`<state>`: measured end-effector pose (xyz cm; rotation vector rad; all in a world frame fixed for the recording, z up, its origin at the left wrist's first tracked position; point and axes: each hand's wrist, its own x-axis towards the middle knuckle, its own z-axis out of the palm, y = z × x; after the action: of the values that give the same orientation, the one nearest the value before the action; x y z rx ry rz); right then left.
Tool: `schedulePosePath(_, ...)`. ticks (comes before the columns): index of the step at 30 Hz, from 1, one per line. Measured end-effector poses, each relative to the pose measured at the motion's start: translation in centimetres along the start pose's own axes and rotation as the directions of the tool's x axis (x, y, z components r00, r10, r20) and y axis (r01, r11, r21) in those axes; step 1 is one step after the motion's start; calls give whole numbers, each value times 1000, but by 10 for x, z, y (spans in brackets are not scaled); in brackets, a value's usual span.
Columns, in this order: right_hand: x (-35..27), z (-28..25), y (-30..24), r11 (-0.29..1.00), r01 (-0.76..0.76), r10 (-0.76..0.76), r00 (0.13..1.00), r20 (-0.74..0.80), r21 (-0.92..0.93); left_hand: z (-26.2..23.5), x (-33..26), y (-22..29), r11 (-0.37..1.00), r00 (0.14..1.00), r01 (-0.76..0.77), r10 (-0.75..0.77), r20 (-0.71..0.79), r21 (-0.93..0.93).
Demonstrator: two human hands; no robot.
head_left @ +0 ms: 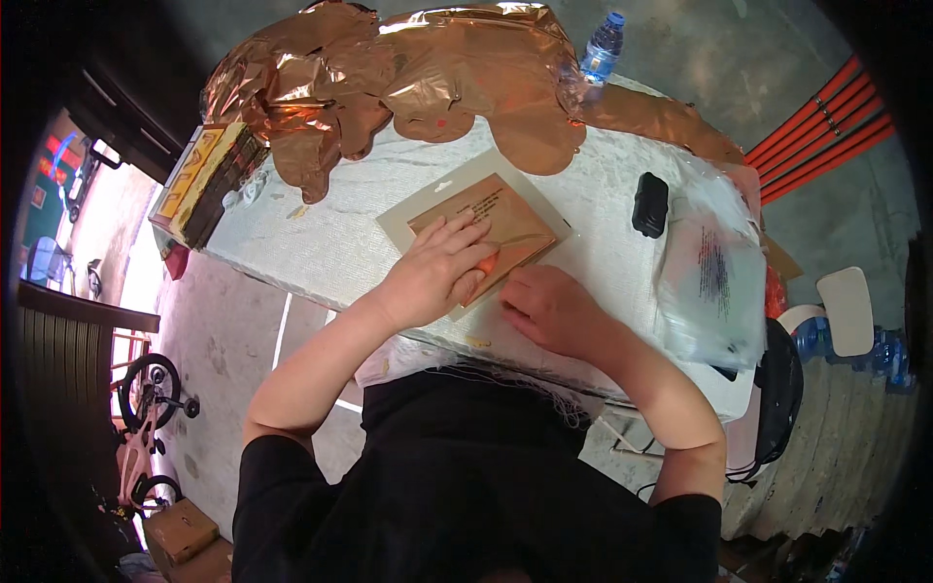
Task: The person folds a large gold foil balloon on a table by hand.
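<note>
A flat packet (pixel 413 209) with a pale border and a hang hole lies tilted on the white-covered table. Inside it is a folded copper foil piece (pixel 525 233), with small print across its upper part. My left hand (pixel 437 264) rests on top of the packet, fingers stretched out over the foil. A small orange patch (pixel 489 263) shows beside its thumb; I cannot tell what it is. Beside the packet's near right edge, my right hand (pixel 552 309) is closed with curled fingers. Whatever those fingers pinch, if anything, is hidden.
Shiny copper foil balloons (pixel 466 68) spread along the far edge, with a water bottle (pixel 602 49) behind. A black case (pixel 650 204) and a stack of clear plastic bags (pixel 714 291) lie at right. A yellow-brown box (pixel 206 185) stands at the left corner.
</note>
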<state>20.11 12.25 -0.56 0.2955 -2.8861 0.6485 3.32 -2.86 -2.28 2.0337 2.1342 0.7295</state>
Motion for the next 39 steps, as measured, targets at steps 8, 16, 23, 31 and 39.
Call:
schedulePosePath(8,12,-5,-7,983,157,-151,986,69,-91,0,-1,-2,1000,1000,-8,8,-6,10)
schedulePosePath(16,7,-3,8,979,191,-193,981,21,69,4,1,-5,1000,1000,-7,7,17,-5)
schedulePosePath(23,-31,-45,14,822,-336,298,942,156,459,4,-1,-4,1000,1000,2,-2,9,-23)
schedulePosePath(31,-109,-144,33,474,341,473,679,-561,812,-2,16,-16,996,999,-41,43,23,-75)
schedulePosePath(39,-97,-105,12,404,-150,144,985,99,902,-22,17,-10,983,988,-150,145,-58,-104)
